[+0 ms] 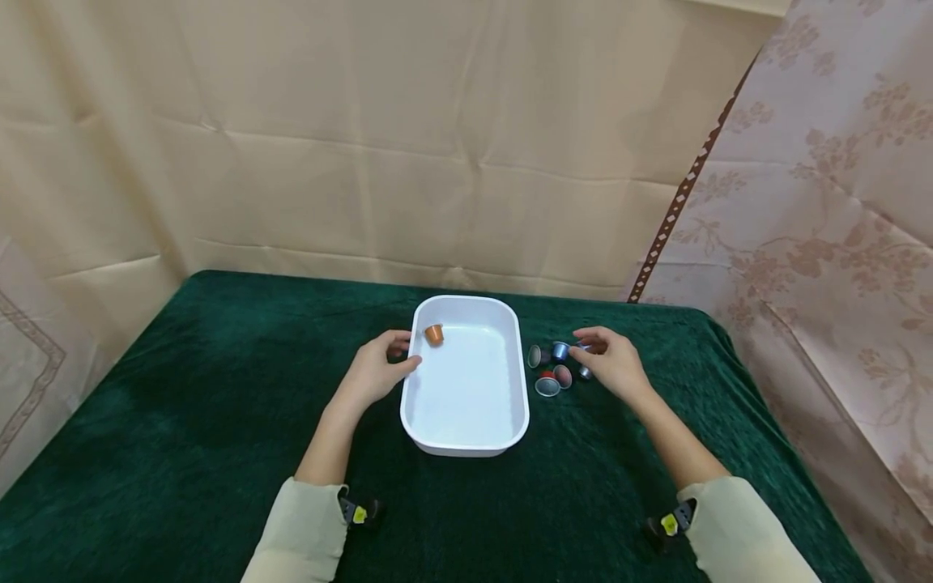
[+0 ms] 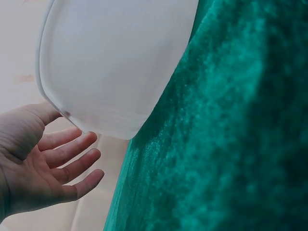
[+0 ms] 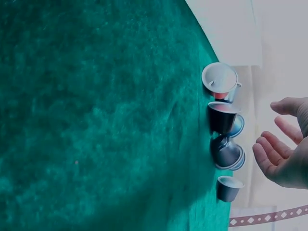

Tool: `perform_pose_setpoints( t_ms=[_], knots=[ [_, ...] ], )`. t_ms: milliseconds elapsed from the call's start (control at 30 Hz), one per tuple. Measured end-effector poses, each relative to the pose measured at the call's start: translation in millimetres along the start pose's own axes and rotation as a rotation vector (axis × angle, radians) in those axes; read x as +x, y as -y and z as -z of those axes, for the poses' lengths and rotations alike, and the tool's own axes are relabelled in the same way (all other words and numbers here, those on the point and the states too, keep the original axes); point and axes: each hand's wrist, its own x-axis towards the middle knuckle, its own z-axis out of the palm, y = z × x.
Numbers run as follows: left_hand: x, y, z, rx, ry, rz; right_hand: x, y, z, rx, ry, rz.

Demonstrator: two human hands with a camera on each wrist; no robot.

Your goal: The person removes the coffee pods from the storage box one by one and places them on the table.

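Observation:
A white rectangular tray (image 1: pixel 466 405) stands on the table, with one orange coffee capsule (image 1: pixel 434 335) lying near its far left corner. My left hand (image 1: pixel 375 368) holds the tray's left rim; in the left wrist view the thumb goes over the edge and the other fingers spread along the outer wall. To the right of the tray lies a cluster of coffee capsules, among them a blue one (image 1: pixel 560 351), a dark one (image 3: pixel 222 118) and a red one (image 1: pixel 562 376). Above their right side hovers my right hand (image 1: pixel 615 368), thumb and fingers apart, holding nothing visible.
Dark green velvet cloth (image 1: pixel 219 405) covers the table. Beige curtain (image 1: pixel 328 162) hangs along the back, and a pink floral cloth (image 1: pixel 824 202) borders the right side. A silver capsule (image 1: pixel 585 372) lies partly under the right hand.

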Motion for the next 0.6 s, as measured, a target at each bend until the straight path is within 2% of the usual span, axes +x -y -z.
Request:
perform_pose_setpoints(
  t_ms=[167, 433, 600],
  knots=[
    [0.1, 0.2, -0.6, 0.005, -0.003, 0.004, 2.4, 5.4, -3.4, -0.006, -0.011, 0.001],
    [-0.3, -0.2, -0.2, 0.011, -0.007, 0.012, 4.4, 19.3, -8.5, 0.009, -0.02, 0.071],
    [0.7, 0.6, -0.8, 0.01, -0.008, 0.01, 5.4, 27.8, -12.3, 0.017, -0.018, 0.078]
  ],
)
